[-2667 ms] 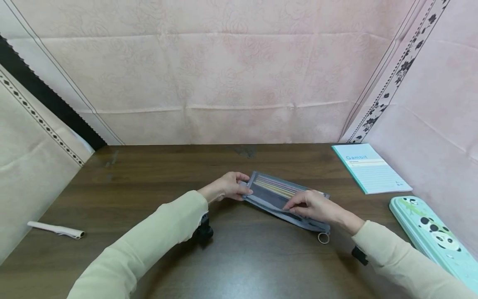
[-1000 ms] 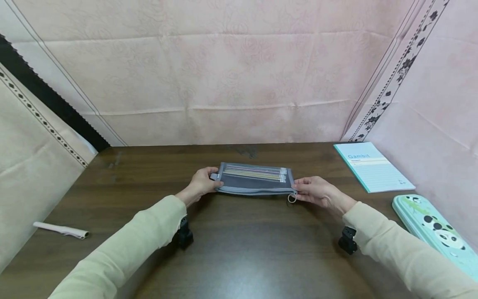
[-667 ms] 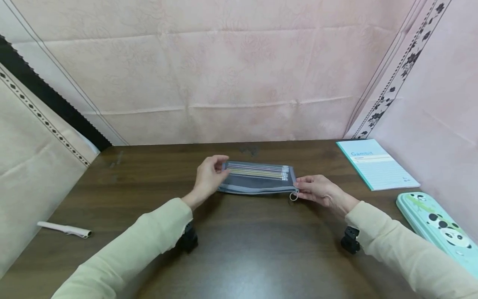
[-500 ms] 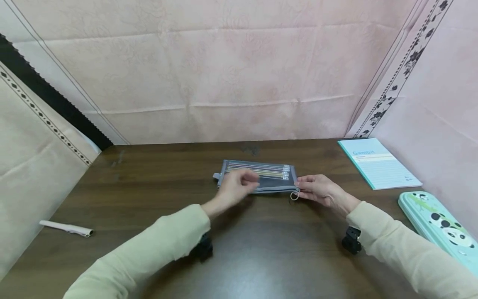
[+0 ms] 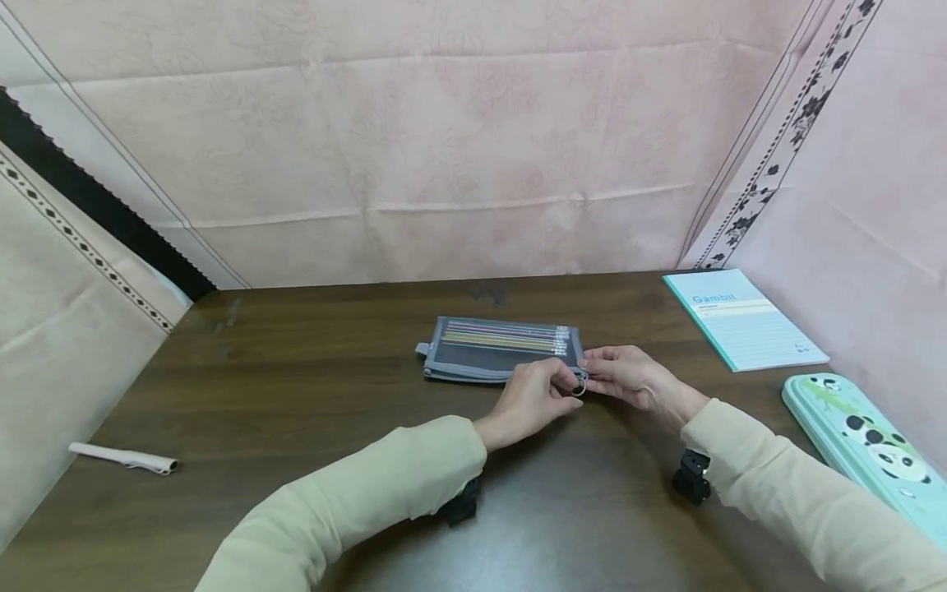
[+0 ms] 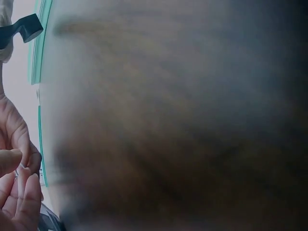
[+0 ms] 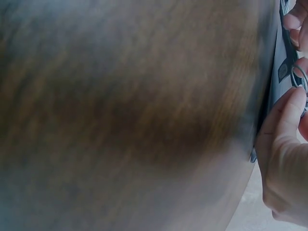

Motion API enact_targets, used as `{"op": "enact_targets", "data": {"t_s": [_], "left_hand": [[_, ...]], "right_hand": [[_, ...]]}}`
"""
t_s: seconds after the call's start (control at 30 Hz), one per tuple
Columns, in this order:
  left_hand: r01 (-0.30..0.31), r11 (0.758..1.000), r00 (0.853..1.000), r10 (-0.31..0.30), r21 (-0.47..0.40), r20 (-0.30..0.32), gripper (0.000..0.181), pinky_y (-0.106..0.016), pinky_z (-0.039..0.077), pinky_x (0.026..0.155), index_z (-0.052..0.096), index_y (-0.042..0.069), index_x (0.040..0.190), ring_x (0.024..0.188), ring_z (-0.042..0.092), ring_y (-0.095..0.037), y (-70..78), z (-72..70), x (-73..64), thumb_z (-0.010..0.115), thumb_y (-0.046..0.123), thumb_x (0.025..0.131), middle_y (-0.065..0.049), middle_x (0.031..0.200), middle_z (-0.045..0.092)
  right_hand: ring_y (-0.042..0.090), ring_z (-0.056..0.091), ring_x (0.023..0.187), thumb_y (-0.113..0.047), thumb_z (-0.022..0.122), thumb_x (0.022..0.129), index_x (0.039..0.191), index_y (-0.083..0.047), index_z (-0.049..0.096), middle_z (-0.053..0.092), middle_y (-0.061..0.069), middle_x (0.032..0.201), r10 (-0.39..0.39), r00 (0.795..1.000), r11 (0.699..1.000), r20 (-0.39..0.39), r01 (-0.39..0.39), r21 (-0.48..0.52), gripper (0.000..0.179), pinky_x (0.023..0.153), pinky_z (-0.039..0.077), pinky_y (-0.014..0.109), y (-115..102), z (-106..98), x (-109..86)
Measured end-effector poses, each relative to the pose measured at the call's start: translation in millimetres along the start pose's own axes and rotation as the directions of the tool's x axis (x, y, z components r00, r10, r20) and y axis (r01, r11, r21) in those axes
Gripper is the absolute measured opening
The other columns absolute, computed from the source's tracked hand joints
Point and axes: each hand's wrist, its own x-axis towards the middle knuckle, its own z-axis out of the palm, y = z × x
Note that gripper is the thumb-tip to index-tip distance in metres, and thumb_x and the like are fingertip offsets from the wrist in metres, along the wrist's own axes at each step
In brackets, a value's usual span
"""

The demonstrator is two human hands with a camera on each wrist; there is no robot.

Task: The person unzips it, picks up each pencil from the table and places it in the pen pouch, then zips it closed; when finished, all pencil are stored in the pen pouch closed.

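A flat grey-blue zippered pencil case (image 5: 481,357) lies on the brown table, with several striped pencil-like lines along its dark face and a tab at its left end. My right hand (image 5: 638,380) pinches the case's right end between thumb and fingers. At the near right corner hangs a metal zipper ring (image 5: 580,386). Curled round that ring are the thumb and index finger of my left hand (image 5: 531,398). The right wrist view shows the ring (image 7: 298,76) between the fingertips of both hands. The left wrist view is mostly blurred, with fingers (image 6: 29,197) at its lower left edge.
A pale notebook (image 5: 747,321) lies at the back right, in front of the cloth wall (image 5: 473,164). Nearer on the right is a turquoise panda case (image 5: 873,444). A white pen (image 5: 124,458) lies at the far left of the table (image 5: 296,386).
The pencil case was turned level and moved left. My left hand let go of its left end, crossed over the case and reached the zipper ring. My right hand shifted to the right end.
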Motion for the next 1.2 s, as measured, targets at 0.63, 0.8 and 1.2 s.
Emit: {"op": "enact_targets", "data": {"t_s": [0.63, 0.8, 1.2], "left_hand": [[-0.095, 0.977, 0.995, 0.100, 0.189, -0.016, 0.006, -0.009, 0.044, 0.058, 0.067, 0.015, 0.089, 0.069, 0.059, 0.003, 1.8, 3.6, 5.9, 0.069, 0.011, 0.084, 0.007, 0.081, 0.069], [-0.100, 0.973, 0.994, 0.106, 0.209, -0.017, 0.010, -0.009, 0.044, 0.059, 0.064, 0.015, 0.088, 0.070, 0.059, 0.002, 1.3, 2.0, 5.5, 0.070, 0.010, 0.082, 0.006, 0.082, 0.068], [-0.054, 0.988, 0.998, 0.055, 0.142, -0.006, 0.011, -0.010, 0.046, 0.060, 0.063, 0.013, 0.089, 0.070, 0.060, 0.001, 1.4, -2.9, 7.8, 0.069, 0.008, 0.081, 0.004, 0.083, 0.068]], "right_hand": [[0.007, 0.065, 0.077, -0.006, 0.048, 0.097, 0.130, 0.011, 0.036, 0.064, 0.002, 0.085, -0.011, 1.000, 1.000, -0.013, 0.011, 0.014, 0.039, 0.074, 0.055, 0.020, 2.0, 3.2, -0.3], [0.007, 0.065, 0.076, -0.005, 0.048, 0.097, 0.127, 0.011, 0.038, 0.064, 0.002, 0.085, -0.012, 1.000, 1.000, -0.017, 0.012, 0.017, 0.036, 0.073, 0.055, 0.019, 1.3, 3.5, 0.1], [0.008, 0.065, 0.077, -0.003, 0.048, 0.096, 0.124, 0.011, 0.039, 0.062, 0.003, 0.085, -0.026, 0.999, 1.000, -0.018, 0.026, 0.015, 0.032, 0.075, 0.055, 0.020, 2.8, 2.5, 0.5]]}}
